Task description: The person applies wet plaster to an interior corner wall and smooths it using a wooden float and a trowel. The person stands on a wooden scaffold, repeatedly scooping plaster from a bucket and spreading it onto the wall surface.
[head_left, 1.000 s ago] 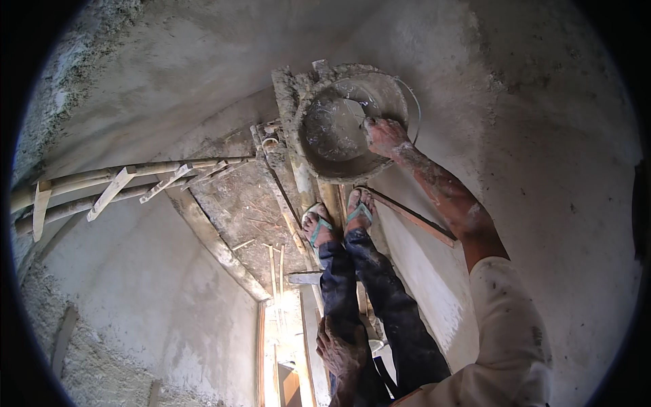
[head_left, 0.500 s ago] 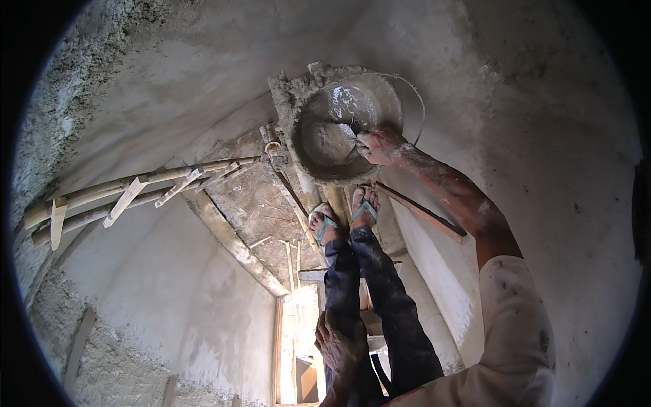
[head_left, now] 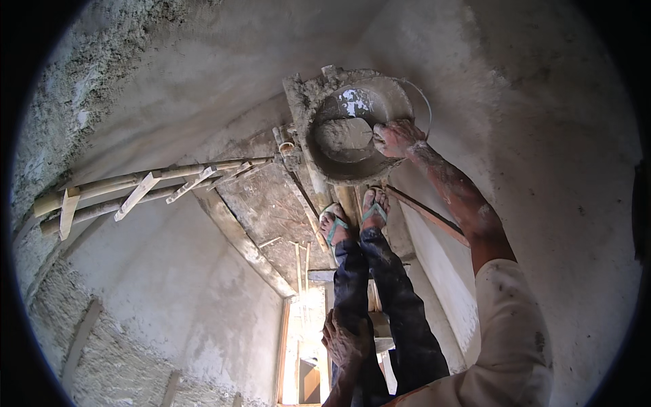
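Reaching into the mortar bucket [head_left: 352, 132], right hand [head_left: 395, 138] seemingly scoops.

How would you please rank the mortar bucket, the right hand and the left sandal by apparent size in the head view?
1. Mortar bucket, clearly largest.
2. Right hand, at the bucket's rim.
3. Left sandal, close to the hand in apparent size, so their order is unsure.

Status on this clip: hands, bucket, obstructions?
Right hand in bucket, on its mortar. Left hand rests on thigh, empty. Feet just below bucket; nothing blocking.
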### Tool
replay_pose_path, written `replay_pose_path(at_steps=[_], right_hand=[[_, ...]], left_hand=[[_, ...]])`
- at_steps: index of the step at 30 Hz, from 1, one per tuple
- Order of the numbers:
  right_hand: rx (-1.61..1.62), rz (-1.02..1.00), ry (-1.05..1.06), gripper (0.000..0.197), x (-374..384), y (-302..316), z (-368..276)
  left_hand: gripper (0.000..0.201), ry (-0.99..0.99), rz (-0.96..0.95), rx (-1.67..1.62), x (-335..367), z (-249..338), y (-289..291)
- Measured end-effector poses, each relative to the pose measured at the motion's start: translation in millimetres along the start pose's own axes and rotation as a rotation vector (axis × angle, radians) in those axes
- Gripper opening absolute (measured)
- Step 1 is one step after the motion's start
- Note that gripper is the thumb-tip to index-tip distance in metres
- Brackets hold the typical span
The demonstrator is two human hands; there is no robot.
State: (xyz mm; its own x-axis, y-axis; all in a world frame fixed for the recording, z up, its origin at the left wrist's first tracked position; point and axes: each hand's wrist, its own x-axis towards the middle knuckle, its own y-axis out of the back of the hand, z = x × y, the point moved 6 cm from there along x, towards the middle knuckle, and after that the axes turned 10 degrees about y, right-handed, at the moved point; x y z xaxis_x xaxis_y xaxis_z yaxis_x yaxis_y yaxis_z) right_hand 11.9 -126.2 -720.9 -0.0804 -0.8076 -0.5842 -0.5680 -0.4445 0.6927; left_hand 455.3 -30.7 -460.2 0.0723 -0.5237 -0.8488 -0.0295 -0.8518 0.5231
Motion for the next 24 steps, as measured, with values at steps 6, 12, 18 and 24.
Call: replay_pose_path(at_steps=[6, 12, 18, 24], right_hand=[[-0.052, 0.016, -0.064, 0.036, -2, 4, 10], [-0.025, 0.118, 0.154, 0.033, 1, 28, -21], [-0.235, 0.512, 0.507, 0.022, -42, 77, -94], [0.254, 0.421, 0.513, 0.037, -117, 145, -224]], left_hand=[[0.079, 0.003, -0.005, -0.024, -2, 0, 2], [0.079, 0.003, 0.013, -0.044, -1, 0, 11], [0.073, -0.041, 0.087, 0.002, -3, -7, 1], [0.068, 0.023, 0.069, -0.001, -15, 6, 14]])
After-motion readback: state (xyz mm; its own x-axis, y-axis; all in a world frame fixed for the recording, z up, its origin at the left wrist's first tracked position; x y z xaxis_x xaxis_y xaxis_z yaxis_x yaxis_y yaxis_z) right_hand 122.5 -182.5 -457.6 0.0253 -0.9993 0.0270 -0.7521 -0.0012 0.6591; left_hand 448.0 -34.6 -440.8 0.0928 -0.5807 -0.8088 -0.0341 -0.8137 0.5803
